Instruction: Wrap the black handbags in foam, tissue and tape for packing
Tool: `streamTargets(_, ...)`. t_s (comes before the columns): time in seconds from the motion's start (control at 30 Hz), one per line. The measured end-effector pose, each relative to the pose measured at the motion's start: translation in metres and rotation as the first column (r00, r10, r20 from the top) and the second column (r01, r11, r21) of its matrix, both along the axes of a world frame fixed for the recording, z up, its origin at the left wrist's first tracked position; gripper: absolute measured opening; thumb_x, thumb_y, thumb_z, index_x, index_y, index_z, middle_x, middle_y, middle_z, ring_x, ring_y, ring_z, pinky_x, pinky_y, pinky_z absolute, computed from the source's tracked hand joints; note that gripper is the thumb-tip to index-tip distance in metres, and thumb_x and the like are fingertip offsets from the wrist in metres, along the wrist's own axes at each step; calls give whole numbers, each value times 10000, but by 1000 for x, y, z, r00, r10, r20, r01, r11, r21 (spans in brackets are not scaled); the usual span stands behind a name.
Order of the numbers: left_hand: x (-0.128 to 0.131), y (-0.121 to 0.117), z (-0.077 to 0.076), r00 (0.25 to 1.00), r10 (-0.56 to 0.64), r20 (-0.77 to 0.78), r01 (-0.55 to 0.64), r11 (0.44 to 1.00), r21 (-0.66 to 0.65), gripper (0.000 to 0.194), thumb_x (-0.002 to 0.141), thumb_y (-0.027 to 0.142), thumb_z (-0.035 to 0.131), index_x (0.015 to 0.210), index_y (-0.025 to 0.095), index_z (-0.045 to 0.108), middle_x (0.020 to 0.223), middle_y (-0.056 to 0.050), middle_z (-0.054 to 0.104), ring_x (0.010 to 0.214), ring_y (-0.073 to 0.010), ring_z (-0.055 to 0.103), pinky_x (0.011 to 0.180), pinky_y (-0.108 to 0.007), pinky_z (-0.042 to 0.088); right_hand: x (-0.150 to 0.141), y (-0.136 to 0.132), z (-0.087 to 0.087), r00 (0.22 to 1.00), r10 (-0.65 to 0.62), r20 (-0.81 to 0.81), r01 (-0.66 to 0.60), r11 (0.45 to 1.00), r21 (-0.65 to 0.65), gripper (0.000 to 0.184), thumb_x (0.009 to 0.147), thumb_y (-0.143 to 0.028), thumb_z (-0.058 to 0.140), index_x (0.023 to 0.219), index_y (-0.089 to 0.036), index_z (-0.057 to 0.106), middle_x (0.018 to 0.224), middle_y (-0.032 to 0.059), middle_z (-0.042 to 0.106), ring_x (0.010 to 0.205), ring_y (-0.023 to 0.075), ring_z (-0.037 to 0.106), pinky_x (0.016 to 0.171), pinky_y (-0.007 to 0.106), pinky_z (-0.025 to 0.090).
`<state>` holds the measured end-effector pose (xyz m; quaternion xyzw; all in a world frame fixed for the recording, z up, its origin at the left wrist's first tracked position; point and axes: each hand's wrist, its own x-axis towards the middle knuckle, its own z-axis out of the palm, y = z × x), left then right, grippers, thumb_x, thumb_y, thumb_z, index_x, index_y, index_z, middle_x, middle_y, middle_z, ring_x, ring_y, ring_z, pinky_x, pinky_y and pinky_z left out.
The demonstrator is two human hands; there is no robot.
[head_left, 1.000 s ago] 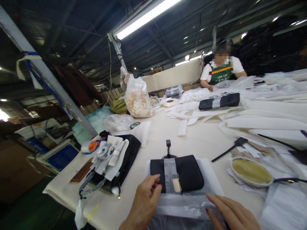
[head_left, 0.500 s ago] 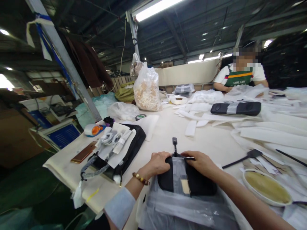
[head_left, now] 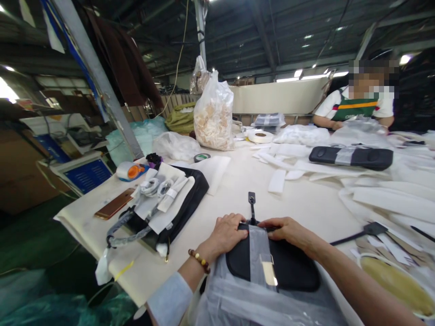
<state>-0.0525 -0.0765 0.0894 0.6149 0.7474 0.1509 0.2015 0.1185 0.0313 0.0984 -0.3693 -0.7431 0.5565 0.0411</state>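
Observation:
A small black handbag (head_left: 288, 269) with a clear film strip over its gold clasp lies on clear plastic wrapping (head_left: 244, 303) at the near table edge. My left hand (head_left: 226, 235) grips the bag's far left corner, fingers curled over the top. At the far right part of the top edge, my right hand (head_left: 288, 232) is closed on it the same way. A black zip tab (head_left: 252, 203) sticks out beyond the bag between my hands.
A second black bag (head_left: 170, 206) with white wrapped pieces lies to the left, next to a phone (head_left: 113, 209) and tape dispenser (head_left: 129, 171). White strips (head_left: 384, 194) cover the right side. A dish of yellow paste (head_left: 394, 283) sits near right. Another person (head_left: 360, 106) works across the table.
Both hands went from the plastic in front of the bag to its far top edge and gripped it. The view has dropped and shifted since.

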Motion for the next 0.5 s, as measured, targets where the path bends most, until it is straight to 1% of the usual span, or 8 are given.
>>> streamTargets(0.07, 1, -1, 0, 1000, 2, 4, -2, 1000, 22, 292, 800, 299, 443, 1058, 230, 561, 1068, -28, 608, 1041, -215, 519, 917, -399, 365, 1, 0, -5, 1000, 0, -17, 1, 1000, 29, 430, 583, -219, 548, 977, -164, 714, 899, 19, 717, 848, 199, 615, 807, 296, 439)
streamTargets(0.17, 3, -3, 0, 1000, 6, 15, -6, 999, 41, 231, 805, 277, 439, 982, 229, 579, 1032, -21, 614, 1031, -209, 521, 911, -395, 357, 5, -1, -13, 998, -24, -59, 32, 987, 154, 364, 629, -262, 564, 942, -166, 724, 903, 41, 717, 868, 217, 617, 847, 329, 433)
streamTargets(0.27, 3, -3, -1, 1000, 19, 25, -20, 998, 53, 209, 807, 268, 445, 955, 226, 585, 1014, -19, 615, 1026, -206, 521, 905, -392, 352, 6, -1, -16, 997, -42, -66, 59, 961, 269, 316, 651, -264, 563, 901, -171, 733, 929, 63, 710, 920, 234, 605, 891, 357, 407)
streamTargets(0.33, 2, -2, -1, 999, 23, 28, -25, 998, 54, 203, 810, 270, 450, 956, 232, 587, 1015, -13, 613, 1027, -204, 520, 901, -390, 351, 5, 0, -15, 999, -9, -50, 25, 947, 319, 284, 674, -256, 546, 873, -183, 735, 905, 62, 707, 900, 229, 608, 871, 358, 417)
streamTargets(0.43, 2, -1, -2, 999, 23, 29, -25, 999, 46, 195, 818, 286, 458, 958, 248, 589, 1012, -5, 613, 1026, -204, 520, 891, -389, 354, 4, 4, -15, 997, 74, -37, -56, 931, 362, 233, 702, -236, 540, 825, -193, 733, 845, 52, 698, 842, 213, 616, 820, 341, 443)
streamTargets(0.5, 2, -1, -3, 999, 25, 28, -26, 999, 38, 188, 824, 290, 460, 957, 255, 589, 1005, -3, 614, 1021, -204, 522, 887, -391, 354, 5, 7, -15, 993, 119, -19, -101, 906, 411, 213, 730, -215, 540, 827, -189, 728, 838, 54, 689, 831, 210, 614, 795, 333, 453)
